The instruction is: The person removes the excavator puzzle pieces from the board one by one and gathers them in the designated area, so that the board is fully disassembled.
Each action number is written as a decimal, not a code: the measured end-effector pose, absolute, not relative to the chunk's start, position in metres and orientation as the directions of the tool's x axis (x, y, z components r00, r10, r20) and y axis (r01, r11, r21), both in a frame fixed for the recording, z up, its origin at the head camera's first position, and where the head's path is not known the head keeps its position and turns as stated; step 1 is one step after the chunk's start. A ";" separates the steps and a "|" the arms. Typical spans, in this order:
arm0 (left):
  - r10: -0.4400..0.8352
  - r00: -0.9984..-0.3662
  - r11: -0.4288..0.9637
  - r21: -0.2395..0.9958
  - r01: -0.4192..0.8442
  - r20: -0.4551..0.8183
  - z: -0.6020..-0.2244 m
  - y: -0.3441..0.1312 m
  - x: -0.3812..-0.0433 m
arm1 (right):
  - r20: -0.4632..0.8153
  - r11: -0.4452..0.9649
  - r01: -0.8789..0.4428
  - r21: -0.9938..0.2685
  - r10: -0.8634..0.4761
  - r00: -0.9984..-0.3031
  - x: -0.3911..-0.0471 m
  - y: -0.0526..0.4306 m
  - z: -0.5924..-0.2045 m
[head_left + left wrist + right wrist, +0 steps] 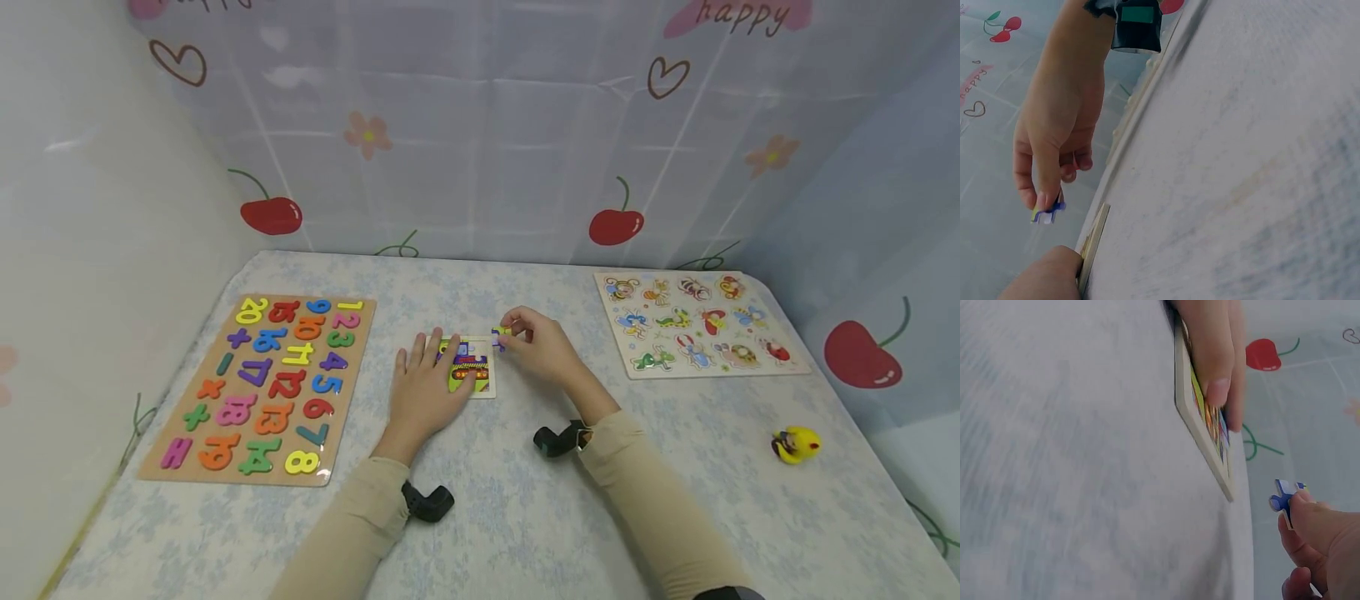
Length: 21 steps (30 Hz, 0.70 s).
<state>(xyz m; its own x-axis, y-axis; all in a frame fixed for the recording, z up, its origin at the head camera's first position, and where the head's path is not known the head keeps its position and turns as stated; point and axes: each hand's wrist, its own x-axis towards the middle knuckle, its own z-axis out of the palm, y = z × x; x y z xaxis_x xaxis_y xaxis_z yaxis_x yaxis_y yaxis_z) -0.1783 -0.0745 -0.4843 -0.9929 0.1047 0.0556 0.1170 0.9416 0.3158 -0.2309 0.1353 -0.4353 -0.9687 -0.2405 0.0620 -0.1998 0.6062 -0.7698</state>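
Note:
A small framed jigsaw puzzle [471,367] with a vehicle picture lies in the middle of the table. My left hand [425,389] rests across its left part with fingers extended, hiding that side; the thumb touches the picture in the right wrist view. Just beyond the puzzle's right edge, my right hand [546,346] pinches a jigsaw piece [1282,499] between thumb and forefinger. Blue, white and some yellow show on the piece, held above the table and apart from the frame.
On the left lies a wooden number board [341,333] with colourful numerals and signs. An insect picture board [637,312] is at the back right. A yellow toy duck [798,444] sits near the right edge. A patterned curtain [487,167] hangs behind the table.

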 end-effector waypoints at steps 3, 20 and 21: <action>0.105 -0.993 0.940 0.320 0.117 0.052 -0.485 -0.074 -0.178 | 0.042 0.631 -0.165 -0.758 -0.206 -0.978 -0.233 0.154 -0.436; 0.109 -0.992 0.935 0.334 0.122 0.057 -0.484 -0.075 -0.177 | -0.047 0.790 -0.029 -0.613 -0.073 -0.996 -0.234 0.234 -0.431; 0.109 -0.993 0.935 0.333 0.121 0.055 -0.484 -0.075 -0.177 | -0.046 0.793 -0.029 -0.609 -0.072 -0.996 -0.235 0.235 -0.431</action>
<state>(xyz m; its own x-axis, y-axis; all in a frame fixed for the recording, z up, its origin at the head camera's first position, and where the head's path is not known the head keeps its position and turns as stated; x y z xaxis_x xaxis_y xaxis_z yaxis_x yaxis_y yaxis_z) -0.1771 -0.0747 -0.4841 -0.9925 0.1089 0.0551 0.1211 0.9350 0.3334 -0.2346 0.2353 -0.4315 -0.9964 -0.0718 -0.0459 -0.0291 0.7929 -0.6086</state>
